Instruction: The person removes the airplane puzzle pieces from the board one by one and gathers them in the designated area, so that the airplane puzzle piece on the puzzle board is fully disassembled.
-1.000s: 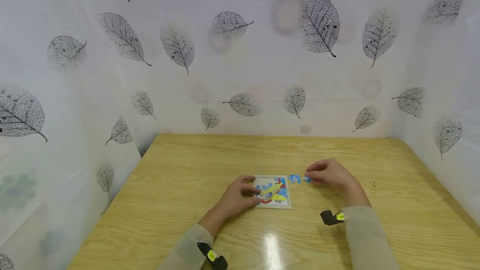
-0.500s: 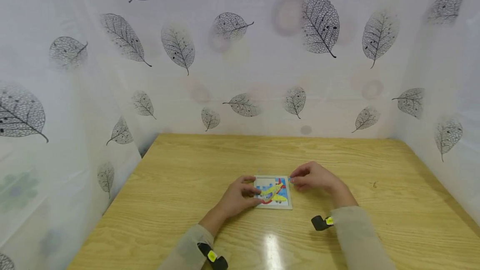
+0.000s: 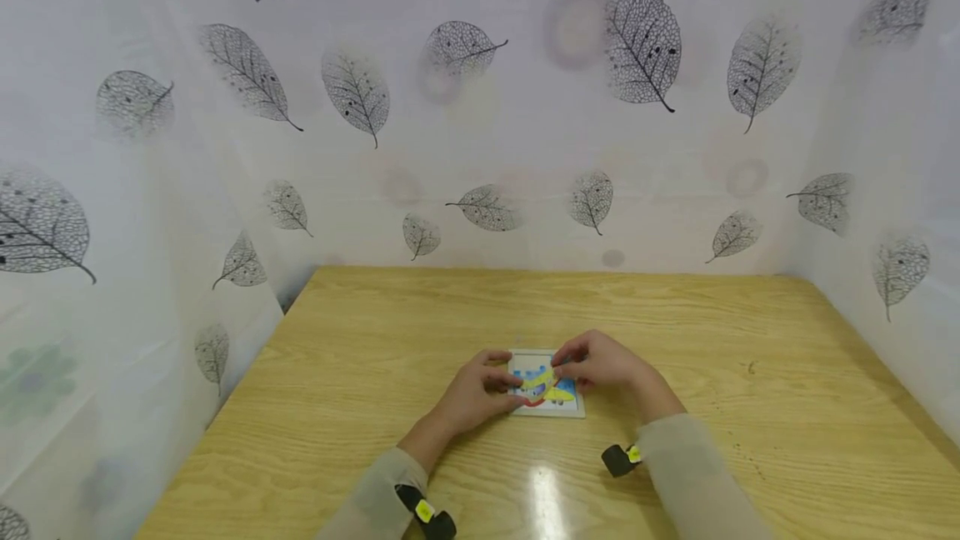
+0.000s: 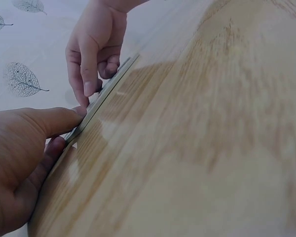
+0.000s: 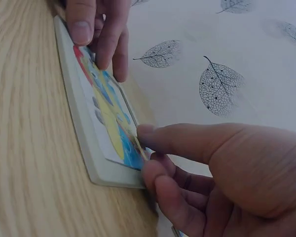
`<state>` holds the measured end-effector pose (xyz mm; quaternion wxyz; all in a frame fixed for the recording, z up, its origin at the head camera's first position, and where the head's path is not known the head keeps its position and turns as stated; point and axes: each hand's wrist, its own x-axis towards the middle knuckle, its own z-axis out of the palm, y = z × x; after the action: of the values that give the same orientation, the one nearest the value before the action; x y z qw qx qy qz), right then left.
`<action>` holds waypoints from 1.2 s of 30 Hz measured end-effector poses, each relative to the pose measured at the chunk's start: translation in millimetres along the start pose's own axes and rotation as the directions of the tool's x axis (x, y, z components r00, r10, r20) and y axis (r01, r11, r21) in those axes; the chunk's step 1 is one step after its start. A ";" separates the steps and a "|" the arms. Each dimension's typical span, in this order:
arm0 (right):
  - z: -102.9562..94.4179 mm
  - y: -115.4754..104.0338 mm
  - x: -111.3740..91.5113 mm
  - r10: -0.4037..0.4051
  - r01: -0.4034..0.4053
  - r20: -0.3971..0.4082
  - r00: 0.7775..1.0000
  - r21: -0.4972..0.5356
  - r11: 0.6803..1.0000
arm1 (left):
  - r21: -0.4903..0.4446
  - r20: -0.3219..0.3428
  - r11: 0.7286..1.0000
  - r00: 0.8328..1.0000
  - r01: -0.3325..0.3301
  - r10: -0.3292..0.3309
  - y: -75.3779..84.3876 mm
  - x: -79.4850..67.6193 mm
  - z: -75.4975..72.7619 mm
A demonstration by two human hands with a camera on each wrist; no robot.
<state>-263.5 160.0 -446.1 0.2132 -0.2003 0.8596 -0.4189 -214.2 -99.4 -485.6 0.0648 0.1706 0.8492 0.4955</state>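
Low over the puzzle [image 3: 549,394], right hand [image 3: 602,362] around a pinched piece [image 5: 140,147], left hand [image 3: 474,394] spread along one edge

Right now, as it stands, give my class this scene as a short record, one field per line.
Object: square jigsaw puzzle with pale frame, yellow-and-red airplane picture, upper left plain white
Left hand: grips the frame's left side
Right hand: pinches a small, thin puzzle piece at the upper right
Surface: yellowish wood-grain table
Backdrop: white, dark leaf prints
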 end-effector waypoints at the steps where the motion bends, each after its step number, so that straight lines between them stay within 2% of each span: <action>1: 0.9 -0.9 0.5 0.000 0.000 -0.004 1.000 -0.012 1.000 | -0.004 0.002 1.000 1.000 0.007 -0.007 0.5 0.1 -0.1; 5: 2.2 -5.0 1.4 -0.044 0.043 -0.012 0.999 -0.093 0.995 | -0.005 0.001 1.000 1.000 -0.002 0.002 1.7 0.0 -0.3; 8: 2.7 -7.5 2.0 -0.084 0.078 -0.027 0.996 -0.185 0.980 | 0.006 -0.002 1.000 1.000 -0.005 0.005 2.2 -0.3 -0.6; 12: 4.3 -7.2 2.2 -0.104 0.085 -0.067 0.992 -0.243 0.966 | 0.009 -0.006 1.000 1.000 -0.008 0.008 1.4 0.2 -0.3; 20: 4.6 -1.3 3.4 -0.125 0.099 -0.104 0.987 -0.226 0.969 | -0.009 -0.008 1.000 1.000 -0.011 0.011 0.1 0.6 0.3; 26: -1.0 0.0 2.4 -0.081 0.057 -0.135 0.988 -0.178 0.982 | -0.009 -0.011 1.000 1.000 -0.024 0.023 0.9 0.4 0.1; 32: -8.2 4.5 -1.4 -0.116 0.090 -0.166 0.979 -0.157 0.983 | 0.000 -0.014 1.000 1.000 -0.019 0.019 1.4 0.9 0.0; 34: -10.6 7.5 -2.7 -0.108 0.086 -0.172 0.979 -0.133 0.987 | 0.000 -0.014 1.000 1.000 -0.015 0.015 1.3 0.7 0.2; 36: -12.9 10.7 -3.8 -0.084 0.075 -0.164 0.983 -0.062 0.995 | 0.006 -0.014 1.000 1.000 -0.009 0.009 1.3 0.4 0.5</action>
<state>-269.1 176.2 -446.9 0.1182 -0.2047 0.8769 -0.4185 -214.1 -98.3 -484.7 0.0560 0.1711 0.8504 0.4945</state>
